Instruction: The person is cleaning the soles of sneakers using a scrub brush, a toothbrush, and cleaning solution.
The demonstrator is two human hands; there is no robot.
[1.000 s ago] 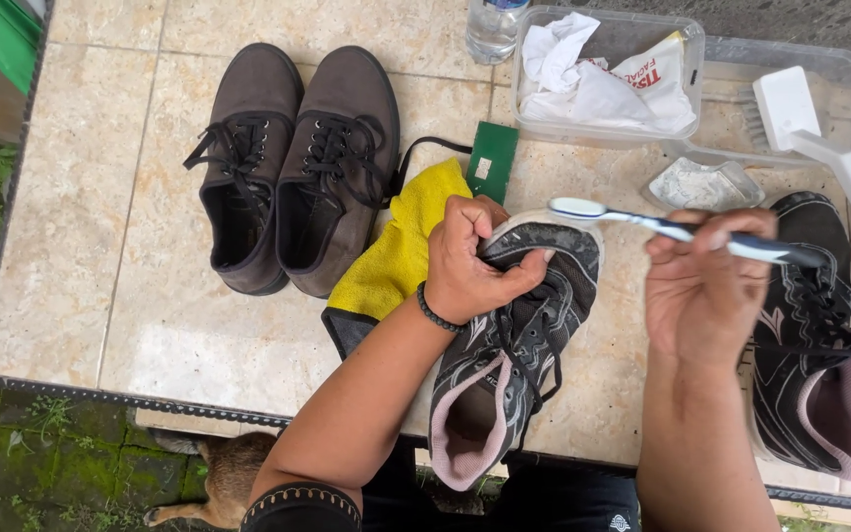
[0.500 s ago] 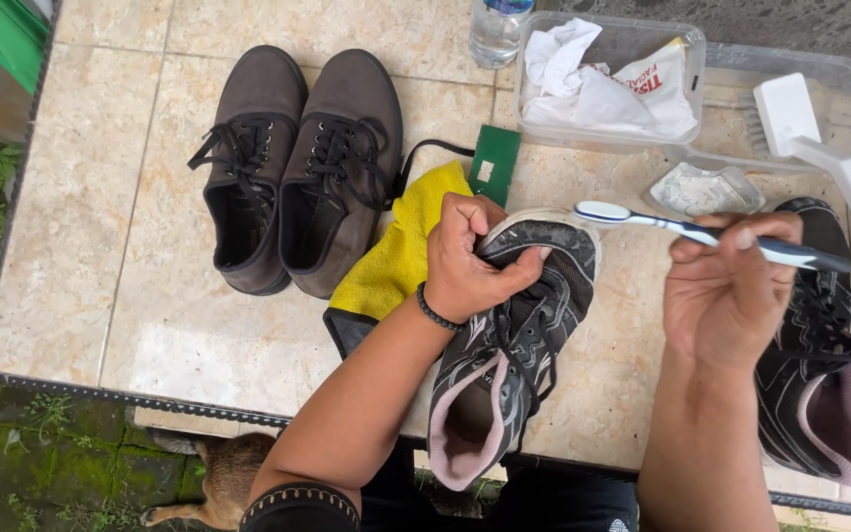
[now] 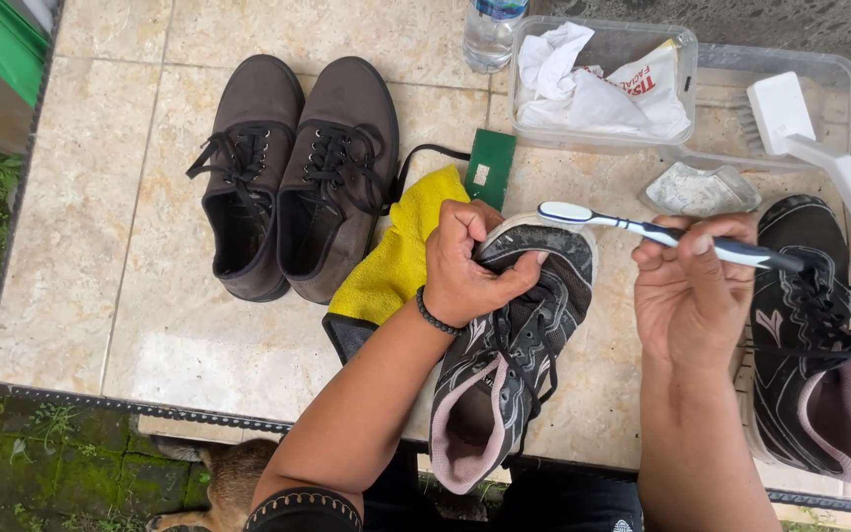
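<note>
My left hand (image 3: 465,264) grips the toe of a grey and black sneaker with a pink lining (image 3: 504,355), which lies on the tiled table (image 3: 140,296) with its toe away from me. My right hand (image 3: 691,291) holds a white and blue toothbrush (image 3: 662,233) level, its head just above the sneaker's toe. The matching sneaker (image 3: 810,345) lies to the right of that hand. A yellow cloth (image 3: 396,261) lies under and left of my left hand.
A pair of brown lace-up shoes (image 3: 293,172) stands at the left. At the back are a water bottle (image 3: 490,30), a clear tub of white rags (image 3: 603,84), a white scrub brush (image 3: 819,148), a green card (image 3: 490,167) and a small foil dish (image 3: 701,189).
My right hand and the toothbrush have shifted slightly right and away from the sneaker's toe. The left hand keeps its grip on the shoe.
</note>
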